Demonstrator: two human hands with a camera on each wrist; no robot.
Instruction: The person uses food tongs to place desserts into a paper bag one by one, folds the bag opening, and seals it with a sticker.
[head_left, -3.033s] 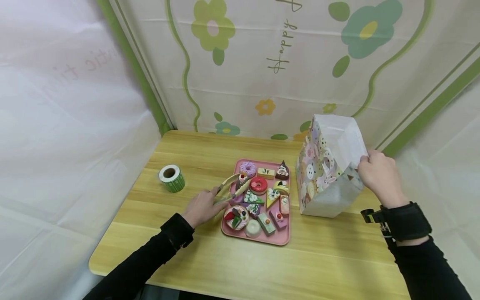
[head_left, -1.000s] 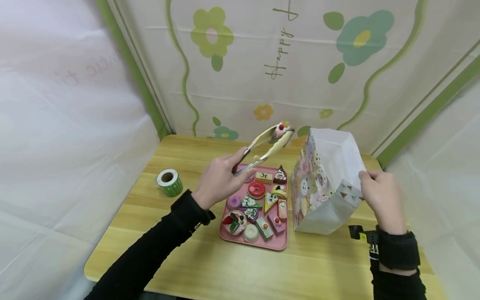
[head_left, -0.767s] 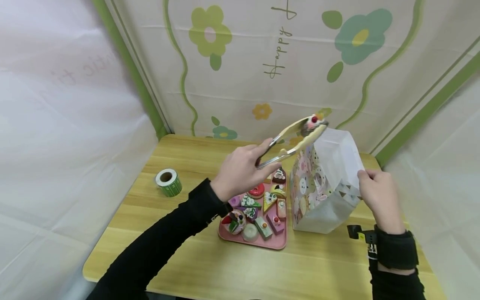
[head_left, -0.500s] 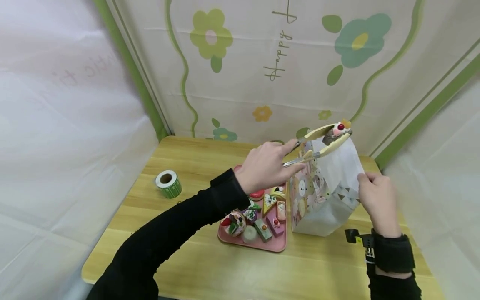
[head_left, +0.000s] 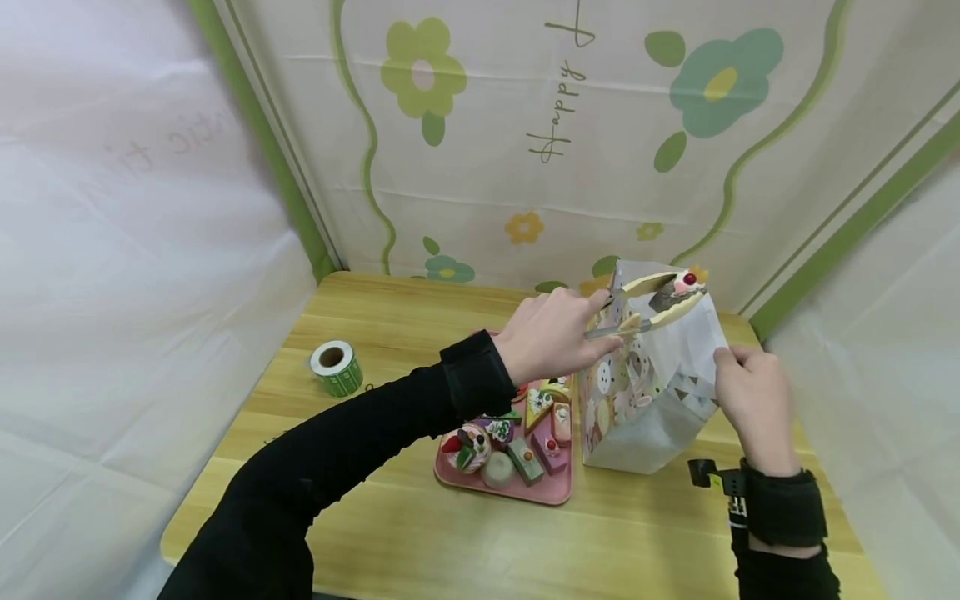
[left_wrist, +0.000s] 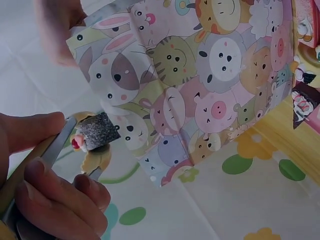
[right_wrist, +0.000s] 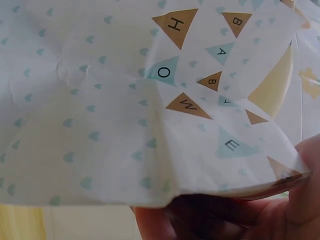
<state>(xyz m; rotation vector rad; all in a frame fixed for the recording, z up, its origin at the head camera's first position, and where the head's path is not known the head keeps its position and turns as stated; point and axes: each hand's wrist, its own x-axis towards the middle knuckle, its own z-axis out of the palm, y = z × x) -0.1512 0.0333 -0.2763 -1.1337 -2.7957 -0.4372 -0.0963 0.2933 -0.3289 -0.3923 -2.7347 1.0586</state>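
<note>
My left hand grips a pair of tongs with pale yellow ends. Between those ends is a small toy cake, dark and speckled with white cream and a red berry. Tongs and cake are at the mouth of a white paper bag printed with cartoon animals. The left wrist view shows the cake close to the bag's printed side. On the right, my right hand pinches the bag's rim. From the right wrist, its fingers curl under the paper edge.
Left of the bag lies a pink tray of several toy cakes, partly covered by my left arm. A roll of green labels stands at the left of the wooden table. A patterned curtain hangs behind.
The tongs have lifted the speckled cake from the tray's upper left and carried it right to the bag's mouth, lowering slightly in the last half second. My right hand keeps the bag's rim.
</note>
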